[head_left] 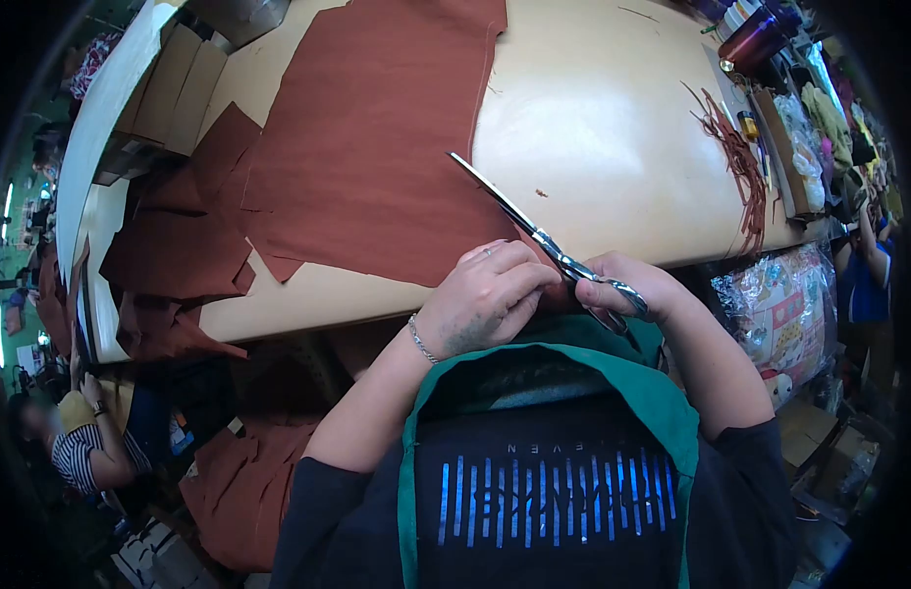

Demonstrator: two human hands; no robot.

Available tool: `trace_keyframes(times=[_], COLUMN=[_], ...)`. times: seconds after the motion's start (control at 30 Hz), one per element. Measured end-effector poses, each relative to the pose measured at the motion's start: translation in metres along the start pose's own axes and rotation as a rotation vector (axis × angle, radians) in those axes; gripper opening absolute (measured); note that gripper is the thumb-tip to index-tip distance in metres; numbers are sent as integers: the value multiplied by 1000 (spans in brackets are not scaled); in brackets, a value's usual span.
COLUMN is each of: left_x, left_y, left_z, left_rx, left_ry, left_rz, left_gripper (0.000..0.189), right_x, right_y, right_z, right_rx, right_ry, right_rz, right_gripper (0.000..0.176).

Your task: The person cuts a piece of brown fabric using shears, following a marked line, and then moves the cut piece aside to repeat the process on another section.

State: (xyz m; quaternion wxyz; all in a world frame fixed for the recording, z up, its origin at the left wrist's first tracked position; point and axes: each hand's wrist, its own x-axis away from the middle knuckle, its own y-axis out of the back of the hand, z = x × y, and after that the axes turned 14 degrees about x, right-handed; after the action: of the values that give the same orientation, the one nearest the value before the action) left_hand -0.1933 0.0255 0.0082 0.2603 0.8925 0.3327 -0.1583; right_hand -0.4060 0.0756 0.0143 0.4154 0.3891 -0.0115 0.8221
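Note:
My right hand (627, 285) grips the handles of long silver scissors (519, 221), whose blades point up and left over the table. My left hand (490, 294), with a bracelet at the wrist, is closed on the near edge of a large rust-brown fabric piece (377, 137) right beside the scissors' pivot. The fabric lies flat across the beige cutting table (593, 128). The cloth between my two hands is mostly hidden by my fingers.
More rust-brown cut pieces (181, 255) overlap at the table's left end and hang off it; others (240, 481) lie on the floor below. Thin fabric trimmings (740, 167) sit at the right, near thread cones and clutter. A person in a striped shirt (82, 452) sits lower left.

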Motion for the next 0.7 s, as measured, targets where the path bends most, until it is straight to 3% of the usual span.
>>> trace_keyframes(times=[0.7], left_x=[10], left_y=[14], left_z=[-10], left_rx=[149], left_ry=[17], left_rz=[-77], left_gripper=[23], right_x=[3], right_y=[-33], right_z=[-3], right_rx=[-185], right_ry=[-42], right_rz=[-129], right_gripper=[65])
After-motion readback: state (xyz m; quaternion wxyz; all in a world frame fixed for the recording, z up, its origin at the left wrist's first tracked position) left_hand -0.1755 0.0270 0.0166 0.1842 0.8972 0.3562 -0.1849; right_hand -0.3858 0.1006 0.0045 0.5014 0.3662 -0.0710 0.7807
